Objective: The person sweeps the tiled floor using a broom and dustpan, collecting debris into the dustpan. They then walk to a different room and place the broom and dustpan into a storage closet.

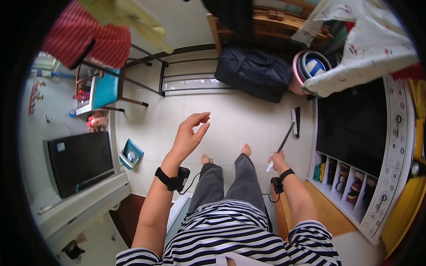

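My right hand (pixel 278 161) is wrapped round the handle of a broom (pixel 287 136), near its white end. The broom slants away from me to the right. Its head, with dark bristles, rests on the floor close to the cabinet. My left hand (pixel 188 136) is raised in front of me with nothing in it, its fingers loosely bent and the thumb apart. On the floor to the left of that hand lies a teal dustpan (pixel 131 154) with something pale inside. Each wrist wears a black strap with a small dark box and a cable.
Pale floor tiles (pixel 222 111) spread between a dark cabinet (pixel 350 128) on the right and a black box-shaped appliance (pixel 80 162) on the left. A navy bag (pixel 253 71) lies on a metal rack (pixel 191 83) ahead, beside a pink bucket (pixel 298 73). Clothes hang overhead.
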`<state>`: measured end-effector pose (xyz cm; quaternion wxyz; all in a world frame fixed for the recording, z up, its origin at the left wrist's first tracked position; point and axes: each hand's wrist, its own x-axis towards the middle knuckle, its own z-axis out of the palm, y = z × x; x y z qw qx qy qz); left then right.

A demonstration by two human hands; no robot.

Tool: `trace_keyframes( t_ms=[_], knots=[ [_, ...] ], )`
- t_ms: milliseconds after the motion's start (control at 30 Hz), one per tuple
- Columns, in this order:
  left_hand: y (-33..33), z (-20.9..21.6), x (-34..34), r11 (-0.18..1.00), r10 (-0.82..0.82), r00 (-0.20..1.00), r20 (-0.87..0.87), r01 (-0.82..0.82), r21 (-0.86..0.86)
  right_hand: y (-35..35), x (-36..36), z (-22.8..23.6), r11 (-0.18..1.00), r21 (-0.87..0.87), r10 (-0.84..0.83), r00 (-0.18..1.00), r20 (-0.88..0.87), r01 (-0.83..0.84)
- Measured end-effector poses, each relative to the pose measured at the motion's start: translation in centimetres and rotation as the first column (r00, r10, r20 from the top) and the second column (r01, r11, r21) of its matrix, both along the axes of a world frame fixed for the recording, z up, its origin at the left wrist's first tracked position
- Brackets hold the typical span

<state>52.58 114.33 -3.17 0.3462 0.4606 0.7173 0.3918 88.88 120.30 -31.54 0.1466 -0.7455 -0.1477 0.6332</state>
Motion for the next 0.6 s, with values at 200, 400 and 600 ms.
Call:
trace_keyframes(
  t_ms=[200,400,600],
  knots=[
    [-9.2,-0.9,-7.1,0.976,0.217,0.976,-0.018,-0.217,-0.012,-4.8,-12.0,-2.0,0.887,-0.004,0.461,0.887,0.007,-0.461],
    [-17.1,0.0,-13.0,0.916,0.402,0.915,-0.031,-0.401,0.03,-10.3,-21.6,-0.4,0.518,0.036,0.851,0.519,0.078,-0.855],
    [-23.1,0.7,-16.4,0.852,0.517,0.856,0.027,-0.517,0.079,-13.5,-26.8,3.8,0.402,-0.03,0.882,0.396,-0.254,-0.915]
  ],
)
